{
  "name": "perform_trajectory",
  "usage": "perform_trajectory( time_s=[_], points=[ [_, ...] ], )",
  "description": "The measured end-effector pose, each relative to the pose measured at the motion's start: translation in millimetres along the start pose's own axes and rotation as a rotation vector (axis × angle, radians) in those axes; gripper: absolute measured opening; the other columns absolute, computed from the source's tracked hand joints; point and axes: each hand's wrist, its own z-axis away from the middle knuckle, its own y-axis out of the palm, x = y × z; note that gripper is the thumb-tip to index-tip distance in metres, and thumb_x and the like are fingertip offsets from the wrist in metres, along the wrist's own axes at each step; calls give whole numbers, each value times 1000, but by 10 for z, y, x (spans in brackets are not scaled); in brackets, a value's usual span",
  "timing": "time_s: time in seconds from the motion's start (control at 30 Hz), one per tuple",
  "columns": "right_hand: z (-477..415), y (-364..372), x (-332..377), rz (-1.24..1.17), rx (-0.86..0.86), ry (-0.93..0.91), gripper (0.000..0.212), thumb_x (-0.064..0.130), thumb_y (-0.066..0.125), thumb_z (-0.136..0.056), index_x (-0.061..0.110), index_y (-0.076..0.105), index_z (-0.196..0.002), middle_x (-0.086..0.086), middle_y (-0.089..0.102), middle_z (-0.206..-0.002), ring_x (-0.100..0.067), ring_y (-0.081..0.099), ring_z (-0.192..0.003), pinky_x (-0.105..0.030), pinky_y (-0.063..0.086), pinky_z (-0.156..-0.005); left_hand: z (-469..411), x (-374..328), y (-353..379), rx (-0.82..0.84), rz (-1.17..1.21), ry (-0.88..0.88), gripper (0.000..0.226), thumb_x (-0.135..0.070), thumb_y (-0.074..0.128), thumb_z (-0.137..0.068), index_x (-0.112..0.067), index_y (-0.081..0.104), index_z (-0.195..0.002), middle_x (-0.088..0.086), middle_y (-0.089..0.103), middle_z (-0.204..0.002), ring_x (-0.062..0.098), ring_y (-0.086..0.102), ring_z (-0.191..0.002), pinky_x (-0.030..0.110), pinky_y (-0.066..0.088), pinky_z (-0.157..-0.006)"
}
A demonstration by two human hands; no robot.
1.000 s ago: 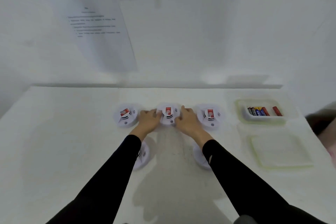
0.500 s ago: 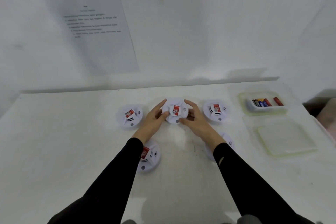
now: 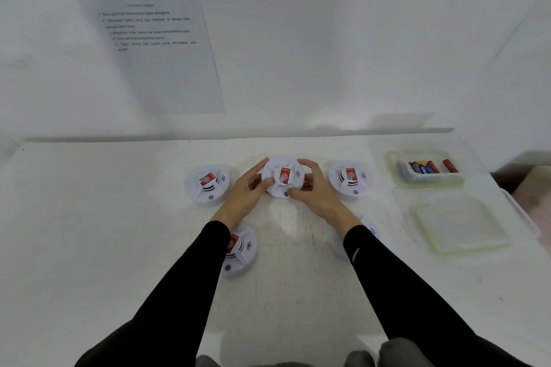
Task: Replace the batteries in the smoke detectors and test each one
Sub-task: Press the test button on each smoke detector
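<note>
Reaching forward, left hand (image 3: 244,194) and right hand (image 3: 318,193) clasp the middle smoke detector (image 3: 283,176).

We are reading almost nothing outright. We are noting a printed sheet (image 3: 155,39) on the wall, bearing a heading and numbered lines, all too blurred. We are seeing red-and-white labels and sound-wave arcs on the middle smoke detector (image 3: 284,177), left detector (image 3: 207,180) and right detector (image 3: 349,173), the print too small. The batteries (image 3: 423,167) are showing illegible lettering.

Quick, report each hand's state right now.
Left hand: holding the middle smoke detector, left side.
Right hand: holding the same detector, right side.
</note>
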Motion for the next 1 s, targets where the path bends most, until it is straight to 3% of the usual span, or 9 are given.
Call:
perform_trajectory(
  time_s=[0.2,0.47,0.73,0.83,1.0],
  points=[
    [-17,-34,13,8,20,4,65,3,71,-83,26,38,-134,-7,58,-106,-11,61,-82,-13,52,-62,-36,27,5,-4,-24,1,55,-27,62,-97,-33,42,-148,-2,66,-129,7,60,-118,23,47,-100],
    [-21,-40,3,1,28,-3,66,5,72,-82,27,38,-135,-2,58,-105,-14,61,-89,-14,54,-67,8,-14,24,-21,-80,2,55,-30,59,-98,-35,39,-149,-14,65,-122,-12,56,-110,3,44,-83],
    [-7,-43,2,-9,20,-10,64,4,71,-82,29,39,-132,-4,58,-104,-12,60,-85,-12,52,-63,14,18,46,-50,-144,37,55,-32,57,-99,-35,37,-150,-10,62,-132,2,55,-122,18,44,-101],
    [-14,-41,-6,-16,19,-10,64,4,72,-82,31,39,-130,-5,59,-106,-12,61,-86,-13,53,-65,14,26,50,-59,-162,46,54,-31,55,-100,-35,36,-150,-7,59,-138,5,54,-125,4,43,-90],
    [-25,-30,-16,-22,13,-8,65,4,73,-81,31,40,-131,-4,59,-106,-15,62,-89,-15,55,-67,8,37,63,-82,-167,51,53,-29,55,-100,-35,36,-150,-5,57,-141,7,54,-124,-2,40,-82]
  ],
)
